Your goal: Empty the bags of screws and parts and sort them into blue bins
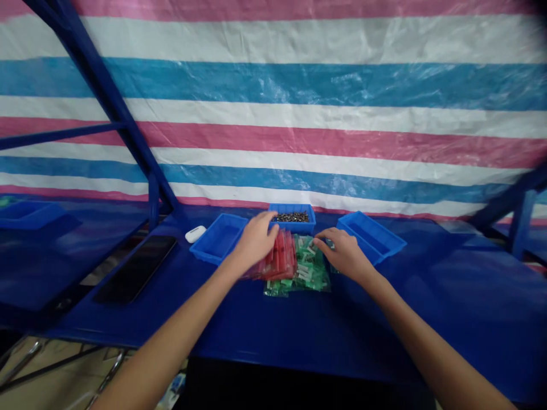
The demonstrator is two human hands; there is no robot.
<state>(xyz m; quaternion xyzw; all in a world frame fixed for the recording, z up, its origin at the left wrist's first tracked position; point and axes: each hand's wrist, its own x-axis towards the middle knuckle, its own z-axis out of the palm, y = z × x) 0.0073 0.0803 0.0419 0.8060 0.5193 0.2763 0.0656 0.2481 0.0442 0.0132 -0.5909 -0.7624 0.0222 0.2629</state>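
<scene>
Under my left hand [257,236] lies a pile of clear plastic bags with red contents [282,257]. Its fingers and thumb are spread, with the fingertips near the front of a blue tray [292,226] of small metal screw-like pieces [294,217]. My right hand [344,250] is at the right side of a pile of clear bags with green contents [311,267]. Thumb and forefinger stand apart there, and I see nothing held between them. The red bags partly overlap the green ones. The undersides of both hands are hidden.
Blue trays stand at left [220,236] and right [371,234] of the bags. A small white case [195,233] and a black phone [135,269] lie farther left on the blue table [265,333]. Dark blue frame bars [115,102] rise before a striped plastic sheet [307,85].
</scene>
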